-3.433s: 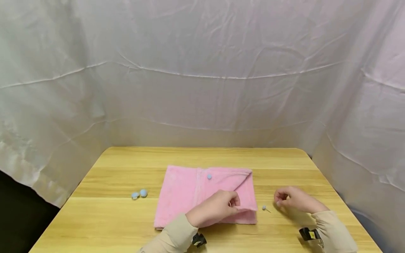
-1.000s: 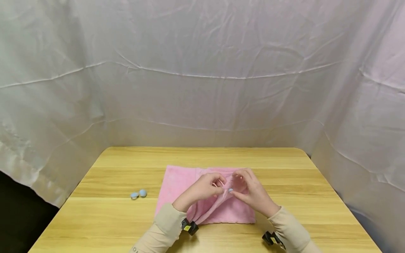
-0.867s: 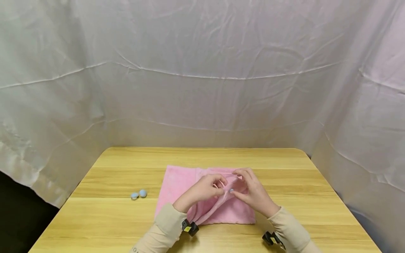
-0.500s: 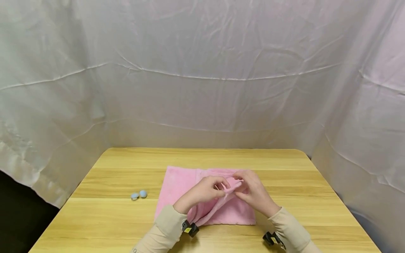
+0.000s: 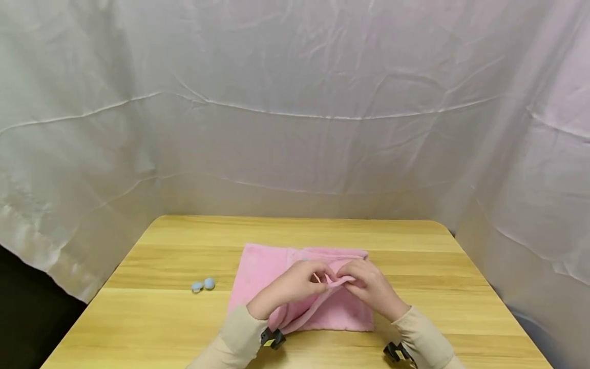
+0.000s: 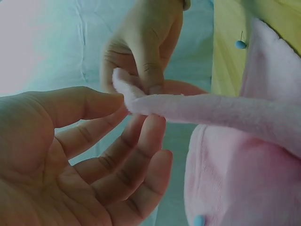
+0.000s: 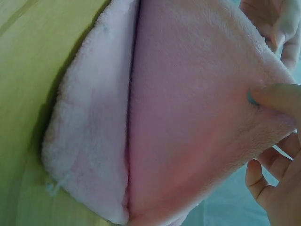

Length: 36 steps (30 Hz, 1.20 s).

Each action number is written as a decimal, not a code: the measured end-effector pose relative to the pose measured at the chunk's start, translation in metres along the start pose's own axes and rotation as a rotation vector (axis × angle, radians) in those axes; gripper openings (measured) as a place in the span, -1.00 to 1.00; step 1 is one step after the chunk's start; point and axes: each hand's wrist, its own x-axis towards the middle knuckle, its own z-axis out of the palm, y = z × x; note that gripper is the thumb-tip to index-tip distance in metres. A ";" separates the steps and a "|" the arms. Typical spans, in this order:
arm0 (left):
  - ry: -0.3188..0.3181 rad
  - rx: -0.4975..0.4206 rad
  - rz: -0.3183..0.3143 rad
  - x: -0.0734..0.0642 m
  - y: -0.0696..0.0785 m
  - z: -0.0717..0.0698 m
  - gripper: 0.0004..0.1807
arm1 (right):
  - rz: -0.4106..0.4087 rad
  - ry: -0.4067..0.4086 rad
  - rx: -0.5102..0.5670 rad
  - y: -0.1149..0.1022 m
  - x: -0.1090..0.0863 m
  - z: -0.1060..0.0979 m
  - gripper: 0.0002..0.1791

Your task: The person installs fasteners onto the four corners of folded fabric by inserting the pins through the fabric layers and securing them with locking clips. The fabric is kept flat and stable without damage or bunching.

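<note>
So the left hand is pinching the lifted edge of a pink towel between thumb and index, other fingers loosely bent. Right hand pinches that same edge just beside it, its thumb on a small blue head against the fabric. Can't tell how much of that one is hidden under the thumb.

The towel sits folded near the middle of the wooden table, top layer pulled up into a slanted ridge. There's another blue dot on it, and a blue pin with a thin shaft on the wood near the towel. Off to the left of the towel, a blue piece sits right beside a rounder one.

Both sleeves are beige, with a black camera at each wrist. Pale curtain all around the back.
</note>
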 end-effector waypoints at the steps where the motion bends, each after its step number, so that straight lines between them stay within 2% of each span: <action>1: 0.004 0.002 -0.002 -0.004 -0.001 -0.002 -0.81 | 0.005 -0.005 0.002 -0.001 0.000 0.000 -0.65; 6: 0.043 0.044 -0.010 -0.026 -0.012 -0.017 -0.81 | 0.041 -0.033 -0.014 -0.003 -0.001 0.000 -0.68; 10: 0.090 0.087 -0.019 -0.048 -0.026 -0.034 -0.82 | 0.015 -0.022 -0.017 -0.003 0.000 0.000 -0.66; 13: 0.119 0.117 -0.061 -0.063 -0.037 -0.049 -0.83 | 0.003 -0.021 -0.026 -0.004 0.002 -0.001 -0.67; 20: 0.183 0.178 -0.209 -0.097 -0.069 -0.085 -0.85 | -0.009 -0.025 -0.052 -0.003 0.003 -0.001 -0.68; 26: 0.195 0.166 -0.366 -0.123 -0.105 -0.112 -0.81 | 0.021 -0.043 -0.065 -0.003 0.002 -0.001 -0.70; 31: 0.178 0.210 -0.494 -0.142 -0.127 -0.126 -0.75 | 0.007 -0.034 -0.062 -0.001 0.001 0.000 -0.69; 36: 0.172 0.218 -0.597 -0.155 -0.140 -0.132 -0.74 | -0.014 -0.028 -0.049 0.001 0.000 0.001 -0.69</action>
